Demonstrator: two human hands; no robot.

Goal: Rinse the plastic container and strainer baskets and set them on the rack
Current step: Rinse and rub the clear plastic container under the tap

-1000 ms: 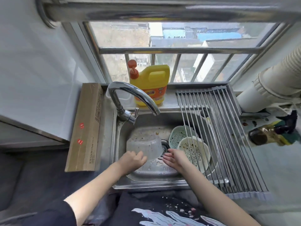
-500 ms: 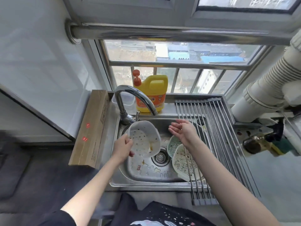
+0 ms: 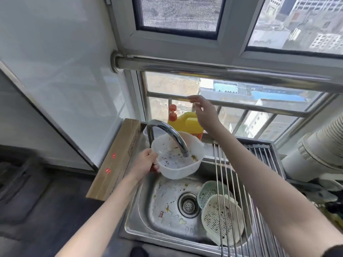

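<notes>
My left hand (image 3: 145,162) grips the rim of a clear plastic container (image 3: 178,165), holding it under the spout of the curved steel faucet (image 3: 167,134). Food specks dot its inside, and no water stream is visible. My right hand (image 3: 203,110) is raised high near the window bar, above the yellow detergent jug (image 3: 185,123), fingers apart and holding nothing. Two strainer baskets lie at the right of the sink (image 3: 148,216): a green basket (image 3: 208,193) and a cream basket (image 3: 215,219), both partly under the roll-up rod rack (image 3: 246,186).
A long cardboard box (image 3: 118,156) lies on the counter left of the sink. Food scraps are scattered round the sink drain (image 3: 188,204). A white ribbed duct (image 3: 319,145) fills the right side, and a steel rail (image 3: 204,68) crosses overhead.
My left hand has lifted the container out of the basin up to the faucet spout. My right hand rose from the sink toward the window bar. The view tilted upward.
</notes>
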